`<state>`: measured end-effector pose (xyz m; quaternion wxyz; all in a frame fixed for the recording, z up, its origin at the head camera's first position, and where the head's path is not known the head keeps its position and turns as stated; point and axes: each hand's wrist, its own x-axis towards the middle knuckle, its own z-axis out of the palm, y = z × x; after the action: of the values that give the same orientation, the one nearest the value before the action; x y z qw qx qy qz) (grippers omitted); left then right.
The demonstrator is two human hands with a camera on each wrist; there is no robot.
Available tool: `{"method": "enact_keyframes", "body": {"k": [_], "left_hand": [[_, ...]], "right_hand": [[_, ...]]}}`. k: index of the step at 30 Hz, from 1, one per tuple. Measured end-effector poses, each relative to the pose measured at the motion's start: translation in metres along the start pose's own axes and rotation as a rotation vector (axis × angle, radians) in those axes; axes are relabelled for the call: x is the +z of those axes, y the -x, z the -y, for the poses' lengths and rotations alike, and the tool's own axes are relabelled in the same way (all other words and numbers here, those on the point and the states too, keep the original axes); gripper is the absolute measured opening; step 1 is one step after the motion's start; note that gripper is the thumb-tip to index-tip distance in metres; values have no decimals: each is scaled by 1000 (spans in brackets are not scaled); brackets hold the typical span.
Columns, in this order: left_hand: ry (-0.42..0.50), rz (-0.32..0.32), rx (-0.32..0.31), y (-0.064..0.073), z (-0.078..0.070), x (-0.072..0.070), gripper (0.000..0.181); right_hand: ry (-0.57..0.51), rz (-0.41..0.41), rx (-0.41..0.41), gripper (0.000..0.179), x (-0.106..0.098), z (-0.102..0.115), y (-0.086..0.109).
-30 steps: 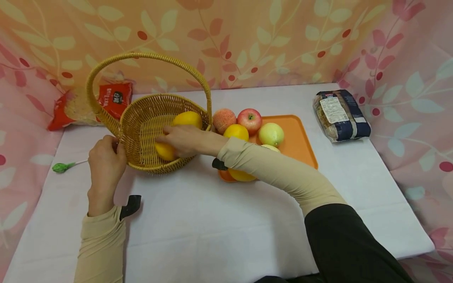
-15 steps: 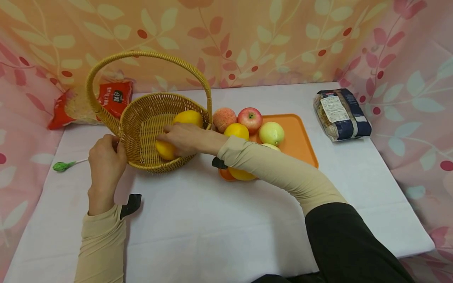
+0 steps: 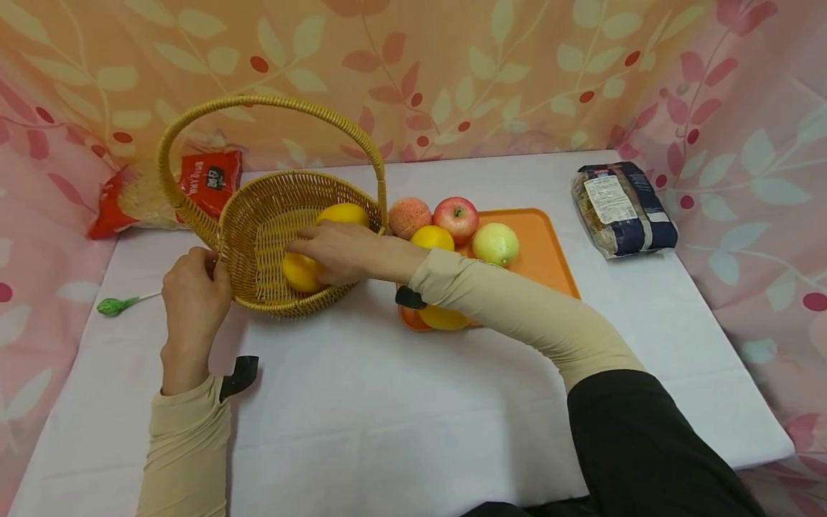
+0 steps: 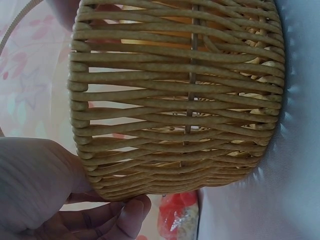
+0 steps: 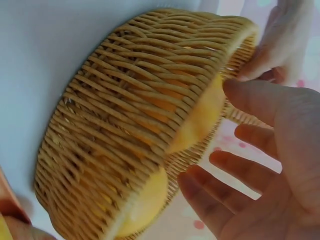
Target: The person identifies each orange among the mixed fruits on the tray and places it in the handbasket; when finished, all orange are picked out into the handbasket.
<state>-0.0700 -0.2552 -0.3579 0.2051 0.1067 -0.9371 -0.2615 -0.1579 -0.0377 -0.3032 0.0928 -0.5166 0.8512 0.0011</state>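
My left hand (image 3: 194,291) pinches the left rim of a wicker basket (image 3: 240,269) with a tall arched handle. In the left wrist view, its thumb and fingers (image 4: 131,217) close on the basket's edge. Two smooth yellow fruits lie inside the basket: a nearer yellow fruit (image 3: 300,273) and a farther yellow fruit (image 3: 347,213), partly hidden by my right hand (image 3: 342,251). That hand hovers over the basket's right side. The right wrist view shows its fingers spread and loosely extended, gripping nothing. Its thumb overlaps the edge of one yellow fruit (image 5: 200,122); whether they touch, I cannot tell.
An orange tray (image 3: 545,262) right of the basket bears a peach (image 3: 410,219), a red apple (image 3: 456,221), a pale green fruit (image 3: 495,245) and yellow fruits. A red food bag (image 3: 209,179) lies behind left, a dark-blue packet (image 3: 623,210) at right, a green bud (image 3: 115,306) at left.
My right hand and forearm have shifted slightly right, and the hand has eased up a little over the nearer yellow fruit. My left hand and the basket stay in place.
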Motion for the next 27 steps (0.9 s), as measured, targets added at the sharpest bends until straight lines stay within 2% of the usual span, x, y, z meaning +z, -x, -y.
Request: {"method": "enact_keyframes", "body": {"k": [4, 10, 14, 17, 19, 22, 27], "left_hand": [[1, 7, -8, 1, 0, 0, 27], [-1, -6, 15, 1, -2, 0, 26], [6, -20, 37, -1, -2, 0, 25], [8, -17, 36, -1, -2, 0, 26], [10, -9, 26, -1, -2, 0, 26], [8, -1, 12, -1, -2, 0, 27], [9, 4, -2, 0, -1, 0, 27]], "right_hand": [[-24, -78, -6, 55, -11, -3, 20], [-83, -254, -15, 43, -25, -19, 67], [-96, -355, 21, 40, -25, -36, 99], [-99, -400, 55, 40, -20, -49, 119], [-95, -390, 87, 42, -15, -56, 131], [-89, -332, 120, 47, -7, -64, 145], [-93, -219, 127, 52, 12, -76, 152]]}}
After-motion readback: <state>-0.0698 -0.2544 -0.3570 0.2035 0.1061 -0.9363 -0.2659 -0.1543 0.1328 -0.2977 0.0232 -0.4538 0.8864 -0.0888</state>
